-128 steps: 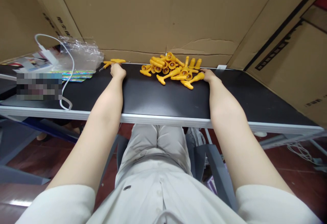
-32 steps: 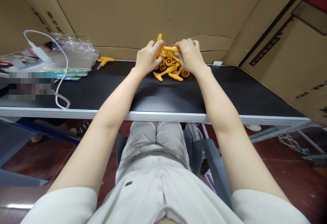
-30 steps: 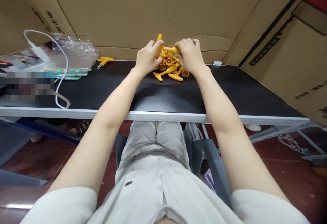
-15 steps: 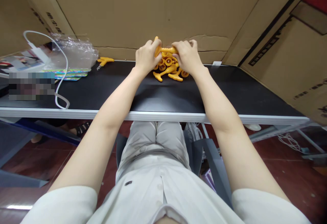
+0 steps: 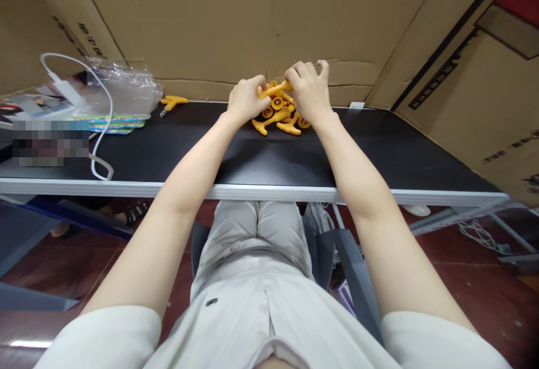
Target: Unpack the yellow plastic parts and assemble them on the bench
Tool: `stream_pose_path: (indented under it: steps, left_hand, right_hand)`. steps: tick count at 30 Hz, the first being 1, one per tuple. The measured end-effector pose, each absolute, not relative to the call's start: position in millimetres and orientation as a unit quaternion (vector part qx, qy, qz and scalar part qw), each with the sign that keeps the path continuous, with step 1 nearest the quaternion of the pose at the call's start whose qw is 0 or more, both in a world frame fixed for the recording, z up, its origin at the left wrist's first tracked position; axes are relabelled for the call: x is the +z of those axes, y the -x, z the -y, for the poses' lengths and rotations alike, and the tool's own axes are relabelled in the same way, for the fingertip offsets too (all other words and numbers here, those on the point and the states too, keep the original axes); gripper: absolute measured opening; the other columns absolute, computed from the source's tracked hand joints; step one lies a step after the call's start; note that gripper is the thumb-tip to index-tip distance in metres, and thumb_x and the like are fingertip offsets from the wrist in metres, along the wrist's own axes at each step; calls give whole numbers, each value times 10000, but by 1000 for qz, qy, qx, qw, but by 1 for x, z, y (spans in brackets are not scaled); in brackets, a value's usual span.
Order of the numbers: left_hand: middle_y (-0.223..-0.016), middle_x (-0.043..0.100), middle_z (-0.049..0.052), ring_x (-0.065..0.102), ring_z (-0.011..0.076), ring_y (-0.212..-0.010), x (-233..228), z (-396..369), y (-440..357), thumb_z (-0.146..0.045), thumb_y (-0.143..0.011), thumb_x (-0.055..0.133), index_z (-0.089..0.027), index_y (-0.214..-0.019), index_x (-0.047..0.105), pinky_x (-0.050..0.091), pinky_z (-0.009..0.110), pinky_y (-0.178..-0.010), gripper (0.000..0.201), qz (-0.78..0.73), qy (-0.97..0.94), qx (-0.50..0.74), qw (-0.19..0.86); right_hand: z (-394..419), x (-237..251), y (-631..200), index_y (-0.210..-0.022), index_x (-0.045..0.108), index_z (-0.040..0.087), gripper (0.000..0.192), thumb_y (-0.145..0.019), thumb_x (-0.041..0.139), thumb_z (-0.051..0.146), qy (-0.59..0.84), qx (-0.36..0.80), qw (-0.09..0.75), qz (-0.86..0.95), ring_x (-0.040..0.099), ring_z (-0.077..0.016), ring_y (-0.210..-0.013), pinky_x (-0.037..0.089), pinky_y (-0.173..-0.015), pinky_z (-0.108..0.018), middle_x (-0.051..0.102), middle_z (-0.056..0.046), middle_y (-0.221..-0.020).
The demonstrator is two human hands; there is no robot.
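Over a pile of yellow plastic pieces, a yellow T-handled corkscrew [image 5: 275, 89] in its ribbed sleeve is held between both hands. My left hand [image 5: 247, 98] is closed round its handle end, which the fingers largely hide. At the other end, the thumb and fingers of my right hand [image 5: 309, 91] pinch the tip of the sleeve, with the little finger raised. Just below lie several more yellow corkscrews [image 5: 288, 127], some with round cupped ends facing me. Off to the left, an uncovered corkscrew [image 5: 174, 100] shows its metal spiral.
Clear plastic bags [image 5: 122, 91] and colourful printed packets lie on the left of the black table [image 5: 273, 161], beside a white charger and cable [image 5: 110, 105]. Cardboard walls [image 5: 261, 21] close off the back and right. A small white tag [image 5: 357, 105] sits at the rear edge.
My left hand has come down slightly and turned, so the handle no longer sticks up above it. The held corkscrew now tilts, its right end higher.
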State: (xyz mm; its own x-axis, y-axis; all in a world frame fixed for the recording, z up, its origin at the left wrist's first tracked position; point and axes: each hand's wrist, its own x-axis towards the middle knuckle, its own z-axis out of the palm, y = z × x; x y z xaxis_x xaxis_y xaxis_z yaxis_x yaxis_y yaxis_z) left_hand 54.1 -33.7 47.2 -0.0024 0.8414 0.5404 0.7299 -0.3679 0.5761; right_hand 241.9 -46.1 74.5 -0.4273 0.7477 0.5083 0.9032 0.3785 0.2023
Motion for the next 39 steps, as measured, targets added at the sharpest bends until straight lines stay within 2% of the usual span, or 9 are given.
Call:
stream_pose_path:
  steps: [5, 11, 14, 18, 20, 23, 29, 36, 39]
  left_hand:
    - [-753, 557, 14, 702, 261, -896, 51, 30, -53, -2, -821, 767, -175, -793, 603, 563, 383, -917, 240, -561, -674, 420, 231]
    - [-572, 349, -53, 305, 62, -478, 55, 40, -39, -89, -820, 696, -200, -640, 453, 345, 256, -589, 322, -517, -651, 366, 419]
    - [-553, 347, -54, 269, 57, -460, 53, 41, -34, -91, -791, 694, -201, -625, 467, 270, 248, -557, 302, -498, -652, 339, 461]
    - [-574, 334, -66, 227, 45, -458, 50, 34, -32, -83, -841, 700, -202, -656, 465, 243, 228, -533, 322, -496, -623, 412, 443]
    - [-575, 326, -70, 216, 44, -450, 49, 28, -31, -67, -887, 675, -208, -670, 432, 233, 216, -507, 354, -497, -592, 465, 431]
    - [-577, 331, -78, 250, 43, -432, 47, 18, -28, -30, -924, 645, -216, -710, 418, 234, 193, -473, 362, -502, -533, 532, 425]
    - [-566, 371, -89, 306, 53, -416, 34, -6, -10, 14, -912, 619, -212, -789, 488, 228, 184, -429, 288, -540, -396, 644, 370]
    - [-777, 604, -28, 664, 147, -620, 11, -39, 31, -180, -982, 756, -216, -1038, 589, 406, 209, -520, 180, -592, -304, 690, 283]
    - [-945, 682, 28, 774, 213, -812, -1, -48, 47, -226, -997, 791, -221, -1202, 611, 532, 245, -607, 273, -609, -294, 685, 271]
  right_hand:
    - [36, 66, -243, -1477, 648, 239, 546, -1120, 238, 181, 482, -210, 188, 829, 536, -356, -1514, 239, -1367, -656, 634, -148, -1589]
    - [26, 64, -246, -1449, 643, 336, 492, -1168, 241, 378, 469, -189, 231, 831, 487, -355, -1527, 203, -1371, -652, 663, -91, -1539]
    - [21, 69, -262, -1429, 645, 397, 474, -1142, 269, 362, 522, -156, 266, 795, 402, -329, -1552, 222, -1365, -579, 605, -31, -1642]
    - [1, 64, -309, -1502, 629, 195, 442, -1076, 526, 262, 613, -90, 352, 701, 374, -338, -1532, 261, -1314, -535, 506, -183, -1697]
    - [-15, 52, -336, -1454, 663, 256, 354, -1139, 545, 367, 646, -57, 392, 652, 377, -359, -1524, 277, -1303, -578, 535, -184, -1653]
    - [-37, 25, -367, -1387, 721, 211, 321, -1105, 642, 342, 703, -11, 414, 579, 515, -385, -1504, 353, -1299, -620, 587, -200, -1565]
    - [-61, -12, -392, -1388, 738, 51, 427, -977, 806, 144, 771, 78, 425, 467, 727, -295, -1385, 541, -1235, -361, 747, -197, -1418]
    - [-73, -23, -397, -1112, 833, 91, 183, -1028, 681, 145, 741, 90, 404, 529, 790, -297, -1279, 589, -1131, -353, 827, -167, -1281]
    - [-77, -26, -397, -1236, 843, 151, 282, -1040, 642, 179, 738, 69, 339, 579, 740, -328, -1376, 549, -1208, -469, 798, -148, -1413]
